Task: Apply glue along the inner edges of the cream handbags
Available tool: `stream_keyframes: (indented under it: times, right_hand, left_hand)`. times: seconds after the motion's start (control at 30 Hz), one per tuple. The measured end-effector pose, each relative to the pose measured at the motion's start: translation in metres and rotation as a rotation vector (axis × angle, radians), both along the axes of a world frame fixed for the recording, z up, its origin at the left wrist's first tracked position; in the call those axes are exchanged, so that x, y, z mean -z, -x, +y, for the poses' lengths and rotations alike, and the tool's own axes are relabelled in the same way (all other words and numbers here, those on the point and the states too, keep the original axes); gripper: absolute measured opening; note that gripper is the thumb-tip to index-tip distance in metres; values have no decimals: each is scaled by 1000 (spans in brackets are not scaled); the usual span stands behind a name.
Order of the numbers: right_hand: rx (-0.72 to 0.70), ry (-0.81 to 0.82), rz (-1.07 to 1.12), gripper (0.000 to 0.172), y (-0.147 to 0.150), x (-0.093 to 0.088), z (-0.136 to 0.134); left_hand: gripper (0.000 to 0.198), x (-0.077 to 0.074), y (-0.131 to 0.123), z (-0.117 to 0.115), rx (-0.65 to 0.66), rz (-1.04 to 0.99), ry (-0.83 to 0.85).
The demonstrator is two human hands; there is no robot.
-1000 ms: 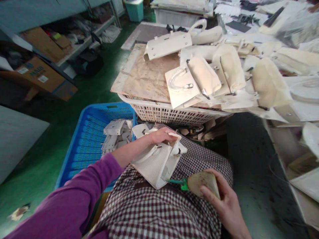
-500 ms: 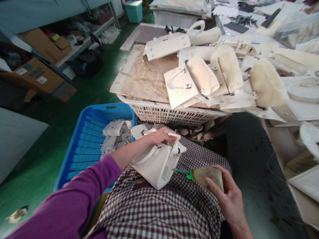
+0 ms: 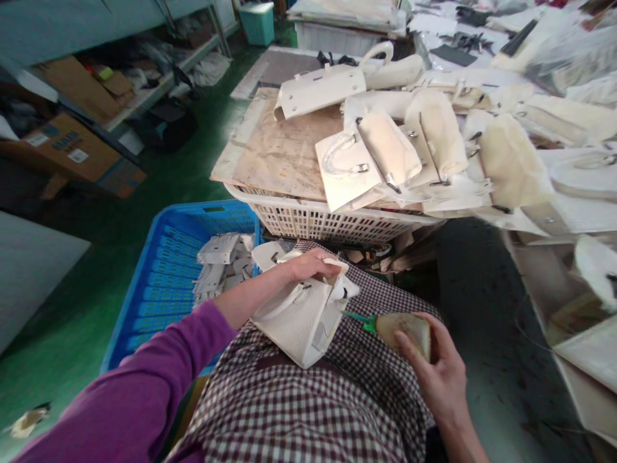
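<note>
A white handbag point(image 3: 295, 318) rests on the checkered apron point(image 3: 289, 411) over my lap, its side panel turned to the right. My left hand point(image 3: 315, 263) is closed on the bag's upper edge; the fingertips are partly hidden inside it. In my right hand point(image 3: 436, 363) is a squeeze bottle point(image 3: 402, 333) with murky yellowish contents, lying nearly level. Its thin green nozzle point(image 3: 357, 316) points left at the bag's side panel, with the tip at or very near the panel edge; whether it touches I cannot tell.
A blue crate point(image 3: 144, 289) with white bag pieces point(image 3: 219, 260) stands left of my lap. Ahead, a board point(image 3: 270, 141) on a white basket point(image 3: 328, 222) bears several white bags point(image 3: 347, 167). Cardboard boxes point(image 3: 80, 151) lie at far left; a dark surface point(image 3: 486, 321) is to my right.
My right hand has raised the bottle slightly, and the nozzle tip has moved up and a little right along the side panel. My left hand and the handbag stay almost still.
</note>
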State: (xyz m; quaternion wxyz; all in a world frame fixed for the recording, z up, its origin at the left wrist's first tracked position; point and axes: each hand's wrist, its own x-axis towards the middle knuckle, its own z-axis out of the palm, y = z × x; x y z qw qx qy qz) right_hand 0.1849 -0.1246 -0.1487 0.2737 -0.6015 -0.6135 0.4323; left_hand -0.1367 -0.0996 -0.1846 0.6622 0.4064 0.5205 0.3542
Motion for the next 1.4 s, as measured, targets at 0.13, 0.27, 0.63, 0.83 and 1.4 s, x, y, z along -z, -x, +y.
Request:
stream_keyframes:
  times: [0.13,0.27,0.63,0.83,1.4]
  right_hand:
    - [-30,-81,-11,56,0,11,4]
    - [-55,-116,-1,54,0,17,4]
    - [-129,266,124,54,5,-15,10]
    - [156,421,389,42,2,-18,-1]
    - [95,126,77,63,-39,-2,1]
  left_hand:
    - [36,-1,0,0,3,1,-1]
    - [37,-1,1,0,-1,5,-7]
    - [41,0,-1,-1,34,57,-35]
    - [40,-3,6,-4,14,175,-188]
    - [28,-81,-4,-87,-107,1147,-1094]
